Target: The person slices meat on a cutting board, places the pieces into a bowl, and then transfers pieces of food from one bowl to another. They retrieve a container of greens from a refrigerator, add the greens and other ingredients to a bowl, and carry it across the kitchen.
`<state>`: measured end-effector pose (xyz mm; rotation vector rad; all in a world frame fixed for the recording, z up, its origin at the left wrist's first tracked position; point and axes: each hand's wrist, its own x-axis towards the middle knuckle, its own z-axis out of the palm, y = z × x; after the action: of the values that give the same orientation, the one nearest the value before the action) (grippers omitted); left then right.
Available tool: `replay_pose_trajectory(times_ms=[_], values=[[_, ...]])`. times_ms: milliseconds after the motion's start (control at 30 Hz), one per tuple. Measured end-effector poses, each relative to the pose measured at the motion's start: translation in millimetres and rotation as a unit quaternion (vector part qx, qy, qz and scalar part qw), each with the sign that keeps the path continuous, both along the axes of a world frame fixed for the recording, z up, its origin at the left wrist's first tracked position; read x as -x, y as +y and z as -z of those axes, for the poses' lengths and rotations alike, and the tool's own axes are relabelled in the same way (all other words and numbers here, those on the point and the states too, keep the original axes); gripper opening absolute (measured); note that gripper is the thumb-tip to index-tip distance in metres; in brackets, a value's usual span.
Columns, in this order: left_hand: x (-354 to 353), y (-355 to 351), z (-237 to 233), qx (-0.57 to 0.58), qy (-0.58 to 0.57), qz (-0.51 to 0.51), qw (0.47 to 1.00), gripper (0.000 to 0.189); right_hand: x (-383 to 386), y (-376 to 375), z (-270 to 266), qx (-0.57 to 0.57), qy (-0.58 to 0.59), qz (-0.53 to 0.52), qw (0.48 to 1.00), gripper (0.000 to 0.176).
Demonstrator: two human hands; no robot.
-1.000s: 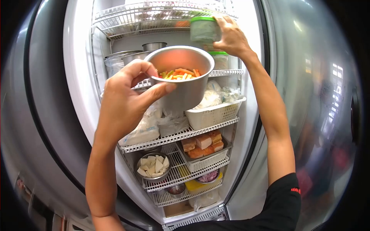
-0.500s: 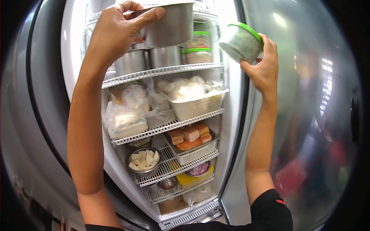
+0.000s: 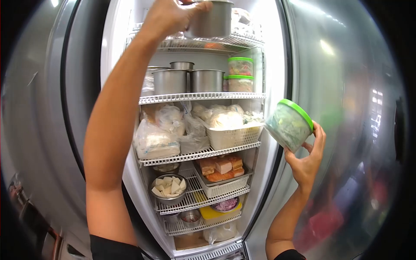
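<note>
Raised at the top of the view, my left hand (image 3: 173,17) grips a metal pot (image 3: 211,21) by its rim, in front of the fridge's top shelf (image 3: 242,40). Its inside is out of sight. My right hand (image 3: 308,159) is closed around a clear plastic tub (image 3: 287,129) with a green lid (image 3: 298,112). The tub is tilted, something green and leafy shows through its wall, and it is right of the white basket (image 3: 234,136), outside the shelves.
On the second shelf stand metal pots (image 3: 207,81) and green-lidded tubs (image 3: 241,83). Lower down are bagged food (image 3: 157,141), a bowl of white chunks (image 3: 169,188), and a tray of meat (image 3: 223,170). The open steel door (image 3: 346,143) borders the right side.
My left hand has lifted the pot from in front of the second shelf to the top shelf's height. My right hand has lowered the tub to beside the basket. The view has shifted.
</note>
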<state>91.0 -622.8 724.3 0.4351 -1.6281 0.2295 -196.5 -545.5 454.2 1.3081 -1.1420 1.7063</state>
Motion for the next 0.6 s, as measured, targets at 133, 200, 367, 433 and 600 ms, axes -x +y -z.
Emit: replay_pose_trajectory(times_ms=[133,200,367,433,600], values=[[-34,17,-36,0.037,0.005,-0.159,0.987,0.048,1,-4,13,-0.006,-0.024,-0.017,1.0,0.08],[-51,2,-59,0.128,0.021,-0.221,0.967,0.051,2,-6,20,-0.012,-0.032,-0.031,0.999,0.081],[-54,-25,-88,0.097,-0.012,-0.461,0.882,0.048,1,-9,35,-0.022,-0.04,-0.044,0.998,0.084],[-62,-55,-90,0.104,0.022,-0.45,0.887,0.049,1,-10,40,-0.026,-0.043,-0.051,0.997,0.085],[-79,-82,-91,0.081,-0.031,-0.325,0.942,0.049,-2,-9,49,-0.012,-0.053,-0.077,0.996,0.087]])
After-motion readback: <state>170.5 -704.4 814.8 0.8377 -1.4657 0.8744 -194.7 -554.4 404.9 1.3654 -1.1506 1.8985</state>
